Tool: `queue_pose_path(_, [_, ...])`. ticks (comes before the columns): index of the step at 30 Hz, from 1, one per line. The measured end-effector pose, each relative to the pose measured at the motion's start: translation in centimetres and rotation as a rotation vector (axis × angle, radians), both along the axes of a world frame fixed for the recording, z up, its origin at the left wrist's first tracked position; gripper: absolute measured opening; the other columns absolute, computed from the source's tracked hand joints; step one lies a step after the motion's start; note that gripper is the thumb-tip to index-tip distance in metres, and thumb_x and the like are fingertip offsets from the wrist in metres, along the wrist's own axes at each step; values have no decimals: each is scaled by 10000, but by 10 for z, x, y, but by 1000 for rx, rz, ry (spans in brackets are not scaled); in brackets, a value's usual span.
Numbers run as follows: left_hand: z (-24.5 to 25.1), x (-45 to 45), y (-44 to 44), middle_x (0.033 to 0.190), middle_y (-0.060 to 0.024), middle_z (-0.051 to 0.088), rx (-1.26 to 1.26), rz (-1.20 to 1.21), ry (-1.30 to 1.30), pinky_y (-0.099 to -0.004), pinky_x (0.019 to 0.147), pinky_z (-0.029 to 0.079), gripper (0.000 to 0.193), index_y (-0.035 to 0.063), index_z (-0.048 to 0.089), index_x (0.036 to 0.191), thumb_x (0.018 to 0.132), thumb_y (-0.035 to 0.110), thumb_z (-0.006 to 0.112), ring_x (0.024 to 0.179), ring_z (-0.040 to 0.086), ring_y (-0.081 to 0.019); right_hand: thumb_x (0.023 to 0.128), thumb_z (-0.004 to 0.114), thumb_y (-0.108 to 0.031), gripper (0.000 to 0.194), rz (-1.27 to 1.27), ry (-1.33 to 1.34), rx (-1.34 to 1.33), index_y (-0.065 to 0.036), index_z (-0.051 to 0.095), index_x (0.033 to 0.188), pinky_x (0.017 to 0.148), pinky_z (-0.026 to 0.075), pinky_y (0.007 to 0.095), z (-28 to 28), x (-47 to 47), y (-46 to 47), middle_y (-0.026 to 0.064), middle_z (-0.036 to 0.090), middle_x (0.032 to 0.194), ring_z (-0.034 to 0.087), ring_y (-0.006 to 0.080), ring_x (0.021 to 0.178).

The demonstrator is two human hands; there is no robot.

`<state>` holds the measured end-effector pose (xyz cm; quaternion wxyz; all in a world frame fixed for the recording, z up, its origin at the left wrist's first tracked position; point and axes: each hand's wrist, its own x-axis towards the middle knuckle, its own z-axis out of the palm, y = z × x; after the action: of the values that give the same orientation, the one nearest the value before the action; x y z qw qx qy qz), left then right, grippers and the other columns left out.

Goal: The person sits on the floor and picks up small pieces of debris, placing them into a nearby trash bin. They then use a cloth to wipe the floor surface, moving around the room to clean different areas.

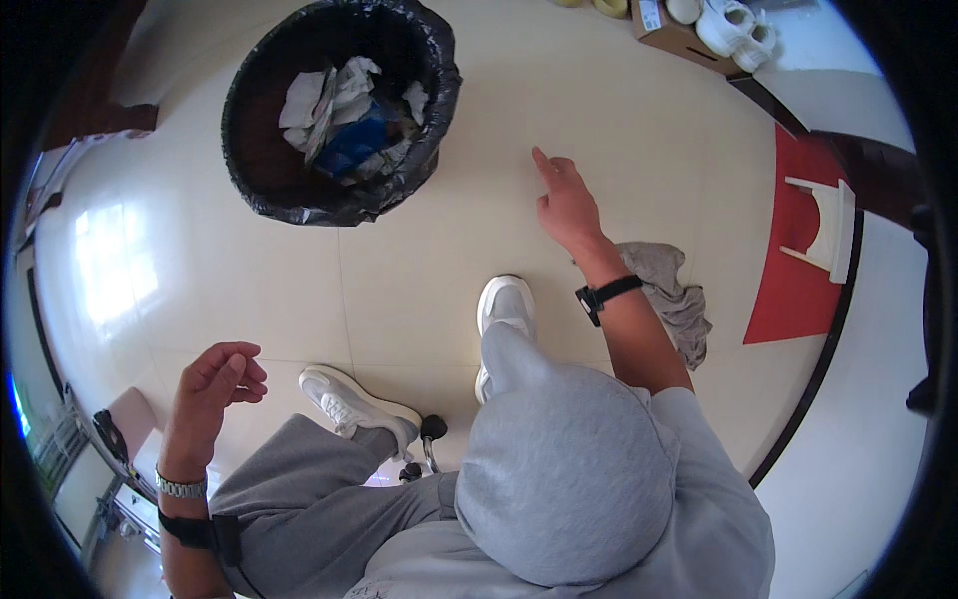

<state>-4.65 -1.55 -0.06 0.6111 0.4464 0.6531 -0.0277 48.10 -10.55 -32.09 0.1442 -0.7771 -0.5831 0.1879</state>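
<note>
My right hand [567, 198] is stretched forward over the tiled floor, to the right of a bin [441, 82] lined with a black plastic bag. Its index finger points out and the other fingers curl; nothing shows in it. Crumpled white paper [352, 82] and a blue wrapper [355, 142] lie inside the bin. Beneath my right forearm, a rumpled grey-brown cloth [666, 277] lies on the floor. My left hand [223, 378] hangs in the air at lower left, fingers loosely bent and apart from the thumb's base, with nothing visible in it.
A red mat [793, 299] with a small white stool [834, 232] lies along the right wall. White shoes [726, 30] rest on a cardboard box [681, 41] at the upper right. A chair caster [432, 427] is beside my foot. A grey cap covers the lower middle.
</note>
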Motion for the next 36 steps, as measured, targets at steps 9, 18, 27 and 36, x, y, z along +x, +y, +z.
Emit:
queue_pose_path(9, [-3,-11,-4,1119,-68,823,-32,32,-15,-356,950,670,335,17,784,1409,1254,284,654,1022,801,-181,1036,663,-92,735,157,-422,-211,-203,550,1754,881,689,480,-16,-15,43,121,671,1409,738,338,1231])
queue_pose_path(18, [-5,-19,-6,1122,-59,822,-3,-15,-31,-373,965,680,350,40,780,1413,1253,320,643,1027,806,-175,1122,732,-18,324,-431,759,332,-22,802,1438,821,637,300,66,3,84,57,826,1145,776,140,910])
queue_pose_path(27, [37,-3,-5,1125,-42,803,189,-169,-124,-317,1004,625,339,-6,770,1435,1255,263,672,1075,744,-129,979,951,-191,162,371,-35,770,-126,809,938,666,541,348,219,-100,156,10,736,841,700,216,694])
queue_pose_path(36, [106,-26,-22,1183,-66,803,469,-64,-47,-324,1057,610,300,-22,756,1456,1237,167,675,1144,748,-154,941,827,27,664,522,34,827,-203,783,1562,919,620,441,206,-124,167,100,754,1369,766,308,1114])
